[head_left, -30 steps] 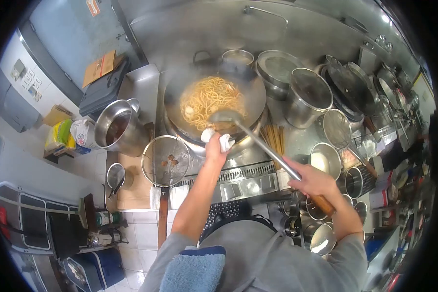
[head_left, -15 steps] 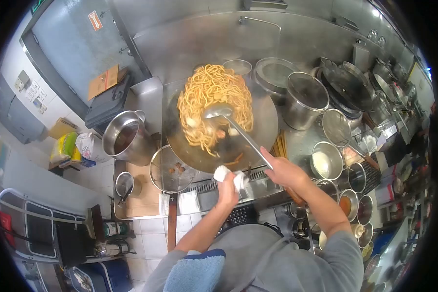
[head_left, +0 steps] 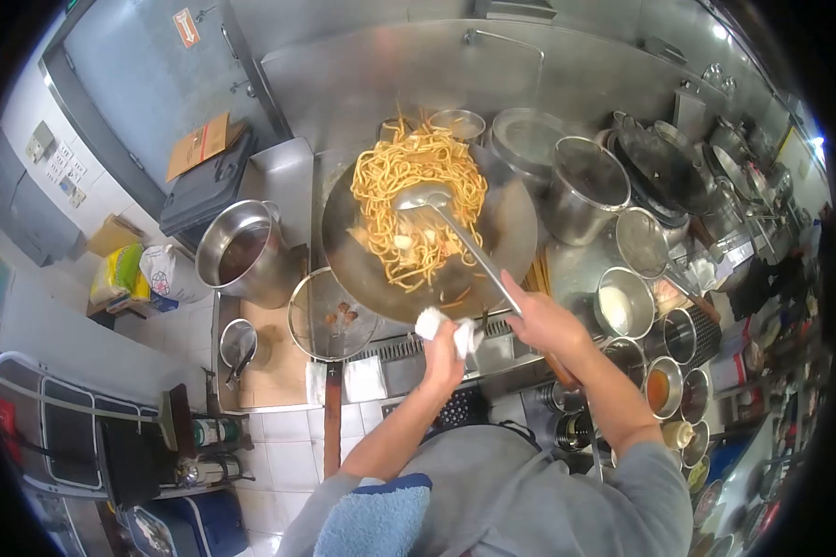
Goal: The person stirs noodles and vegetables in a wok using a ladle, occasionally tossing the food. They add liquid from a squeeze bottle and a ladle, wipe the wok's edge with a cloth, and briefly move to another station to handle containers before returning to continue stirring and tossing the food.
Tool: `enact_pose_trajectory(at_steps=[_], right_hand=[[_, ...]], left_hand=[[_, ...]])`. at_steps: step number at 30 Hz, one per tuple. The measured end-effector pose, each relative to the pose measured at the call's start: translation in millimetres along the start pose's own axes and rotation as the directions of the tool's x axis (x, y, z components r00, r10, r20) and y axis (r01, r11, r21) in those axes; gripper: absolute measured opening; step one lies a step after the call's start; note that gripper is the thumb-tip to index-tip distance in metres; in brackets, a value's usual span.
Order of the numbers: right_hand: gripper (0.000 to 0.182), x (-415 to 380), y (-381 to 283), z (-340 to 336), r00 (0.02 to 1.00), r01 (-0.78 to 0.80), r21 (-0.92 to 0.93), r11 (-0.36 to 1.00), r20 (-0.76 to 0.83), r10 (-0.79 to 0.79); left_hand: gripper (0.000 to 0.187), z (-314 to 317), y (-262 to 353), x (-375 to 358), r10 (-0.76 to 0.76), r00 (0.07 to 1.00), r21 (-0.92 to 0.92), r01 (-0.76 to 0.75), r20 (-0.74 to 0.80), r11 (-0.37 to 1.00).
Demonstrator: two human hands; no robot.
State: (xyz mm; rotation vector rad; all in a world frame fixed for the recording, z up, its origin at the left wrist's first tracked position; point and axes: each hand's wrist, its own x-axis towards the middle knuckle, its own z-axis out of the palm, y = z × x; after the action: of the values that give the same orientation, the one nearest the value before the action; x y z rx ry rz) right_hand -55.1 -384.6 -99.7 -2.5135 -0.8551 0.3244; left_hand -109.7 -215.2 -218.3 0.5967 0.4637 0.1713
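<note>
A large wok (head_left: 508,243) stands on the range with a heap of thick noodles (head_left: 409,167) in it, mixed with pale pieces. My right hand (head_left: 541,322) is closed round the handle of a metal ladle (head_left: 469,245). The ladle's bowl lies against the front of the noodles. At the wok's near rim, my left hand (head_left: 444,357) is wrapped on a folded white cloth (head_left: 430,323); whatever part of the wok is under the cloth is hidden.
To the left are a tall steel pot (head_left: 241,249), a wooden-handled strainer (head_left: 333,325) and a small pot (head_left: 239,342). Another deep pot (head_left: 590,190) stands to the right, near a strainer (head_left: 643,243) and a bowl of white contents (head_left: 624,304). A bowl of orange liquid (head_left: 659,390) sits nearer.
The wok has tilted and shifted slightly, and the noodles have been tossed, with some strands loose at the top. My left hand has moved a little up and right. Both hands keep their holds.
</note>
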Motion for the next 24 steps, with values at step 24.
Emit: enact_pose_trajectory(at_steps=[24], right_hand=[[0.076, -69.1, 72.9, 111.7, 0.960, -0.143, 0.625, 0.768, -0.101, 0.261]], left_hand=[[0.034, 26.9, 66.2, 27.0, -0.011, 0.999, 0.057, 0.008, 0.048, 0.998]])
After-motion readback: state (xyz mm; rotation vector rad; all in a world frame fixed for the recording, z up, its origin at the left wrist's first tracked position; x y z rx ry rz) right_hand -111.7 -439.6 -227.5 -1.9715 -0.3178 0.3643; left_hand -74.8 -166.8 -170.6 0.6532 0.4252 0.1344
